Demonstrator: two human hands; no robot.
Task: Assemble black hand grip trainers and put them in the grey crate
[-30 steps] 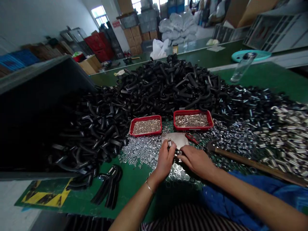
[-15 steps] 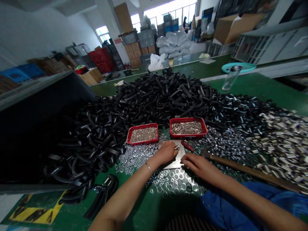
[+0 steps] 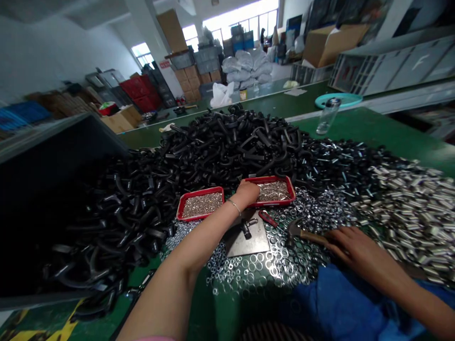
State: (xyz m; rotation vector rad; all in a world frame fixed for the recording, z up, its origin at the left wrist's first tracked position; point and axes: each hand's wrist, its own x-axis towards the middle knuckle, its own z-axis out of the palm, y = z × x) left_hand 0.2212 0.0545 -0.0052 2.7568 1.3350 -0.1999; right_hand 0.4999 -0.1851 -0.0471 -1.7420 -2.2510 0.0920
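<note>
My left hand point(image 3: 248, 193) is at the left part of the right red tray point(image 3: 292, 195), over its small metal pins point(image 3: 275, 191). Its fingers curl downward, and their tips are hidden. To the right, my right hand point(image 3: 350, 246) is closed around the wooden handle of a hammer point(image 3: 314, 237), whose head rests among metal rings. On the metal plate point(image 3: 254, 244) below my left arm lies a small black part with a shiny metal end point(image 3: 246, 229). A red-handled screwdriver point(image 3: 267, 218) lies at the plate's right edge.
A second red tray point(image 3: 180, 204) of small metal pieces stands left. Loose rings point(image 3: 254, 272) lie in front of the plate. Black curved parts point(image 3: 227, 142) are heaped behind, metal cylinders point(image 3: 415, 213) at right. A large dark bin point(image 3: 53, 189) stands left; a clear bottle point(image 3: 327, 117) stands behind.
My left hand has moved from the plate up to the right red tray. My right hand has left the plate for the hammer handle. The black part now shows on the plate.
</note>
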